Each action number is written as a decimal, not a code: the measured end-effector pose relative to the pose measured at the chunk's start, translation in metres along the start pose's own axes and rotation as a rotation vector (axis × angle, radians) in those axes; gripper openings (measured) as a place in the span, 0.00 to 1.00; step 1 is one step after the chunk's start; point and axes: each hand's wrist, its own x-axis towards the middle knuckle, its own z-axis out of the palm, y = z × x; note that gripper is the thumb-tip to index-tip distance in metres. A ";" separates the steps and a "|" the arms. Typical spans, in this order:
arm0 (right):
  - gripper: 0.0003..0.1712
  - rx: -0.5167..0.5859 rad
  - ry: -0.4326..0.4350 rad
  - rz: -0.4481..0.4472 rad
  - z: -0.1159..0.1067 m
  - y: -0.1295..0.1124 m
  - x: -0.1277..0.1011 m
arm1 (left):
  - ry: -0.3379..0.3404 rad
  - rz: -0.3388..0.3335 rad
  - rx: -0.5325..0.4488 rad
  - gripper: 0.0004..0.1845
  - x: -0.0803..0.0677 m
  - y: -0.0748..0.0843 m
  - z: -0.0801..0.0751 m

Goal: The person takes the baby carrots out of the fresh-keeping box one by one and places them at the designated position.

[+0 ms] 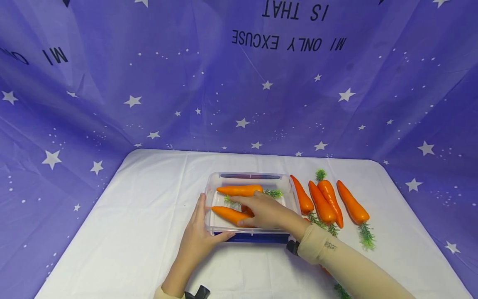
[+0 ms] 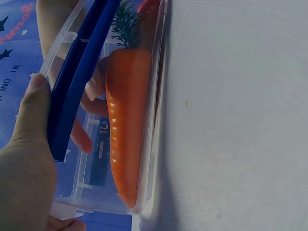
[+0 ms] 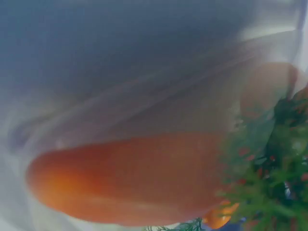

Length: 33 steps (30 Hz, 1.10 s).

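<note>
A clear plastic box [image 1: 213,182] with blue handles [image 1: 257,238] sits mid-table. Inside lie a far carrot [image 1: 239,190] and a near carrot [image 1: 225,214]. My right hand [image 1: 242,211] reaches into the box, its fingers and thumb curled round the near carrot's thick end. My left hand [image 1: 209,220] braces the box's front-left corner, fingers straight along the side wall and thumb along the front. In the left wrist view the thumb [image 2: 31,115] rests by the blue handle [image 2: 79,77], with a carrot [image 2: 127,125] against the box wall [image 2: 155,144]. The right wrist view is a blurred close-up of a carrot [image 3: 134,178] and its greens [image 3: 269,183].
Several more carrots [image 1: 322,203] with green tops lie side by side on the white tablecloth [image 1: 149,216] right of the box. Another carrot's greens [image 1: 341,290] show under my right forearm. A purple starred backdrop [image 1: 112,83] closes off the back and sides.
</note>
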 end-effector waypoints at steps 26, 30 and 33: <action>0.39 -0.145 -0.032 -0.048 0.008 -0.003 0.009 | -0.016 -0.019 -0.001 0.72 -0.001 -0.001 0.000; 0.39 -0.130 -0.043 -0.067 0.008 -0.002 0.009 | -0.011 -0.010 0.005 0.72 -0.001 0.000 0.000; 0.39 -0.120 -0.044 -0.079 0.006 -0.001 0.009 | -0.003 0.005 0.009 0.72 0.000 0.000 0.000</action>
